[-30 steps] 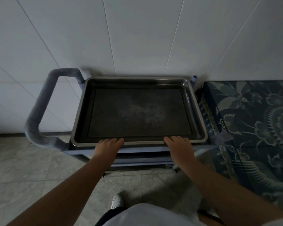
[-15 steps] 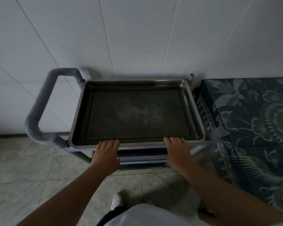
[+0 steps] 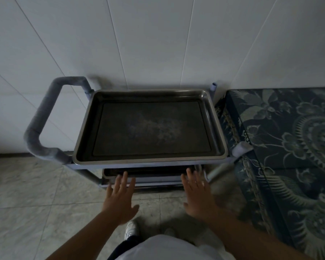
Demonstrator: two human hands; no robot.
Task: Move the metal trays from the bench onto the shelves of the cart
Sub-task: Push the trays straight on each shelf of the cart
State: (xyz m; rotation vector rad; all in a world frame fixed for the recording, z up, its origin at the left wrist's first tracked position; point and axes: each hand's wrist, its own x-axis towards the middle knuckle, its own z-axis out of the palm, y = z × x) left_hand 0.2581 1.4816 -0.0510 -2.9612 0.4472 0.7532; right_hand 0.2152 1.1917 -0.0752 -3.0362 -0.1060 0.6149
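A dark metal tray (image 3: 150, 128) lies flat on the top shelf of the cart (image 3: 238, 149), filling it. Under it, the front edge of another tray (image 3: 148, 172) shows on a lower shelf. My left hand (image 3: 119, 199) and my right hand (image 3: 197, 194) hover in front of the cart, below the top tray's near rim. Both are empty, palms down, fingers spread, touching nothing.
The cart's padded grey handle (image 3: 39, 126) sticks out to the left. A white panelled wall (image 3: 158, 44) stands right behind the cart. The bench with a dark blue patterned cover (image 3: 289, 139) adjoins the cart on the right. Tiled floor (image 3: 36, 203) lies below, with a shoe (image 3: 130, 228) near my body.
Both hands have let go of the top tray's near rim and pulled back towards me, fingers now spread. The tray stays put on the top shelf.
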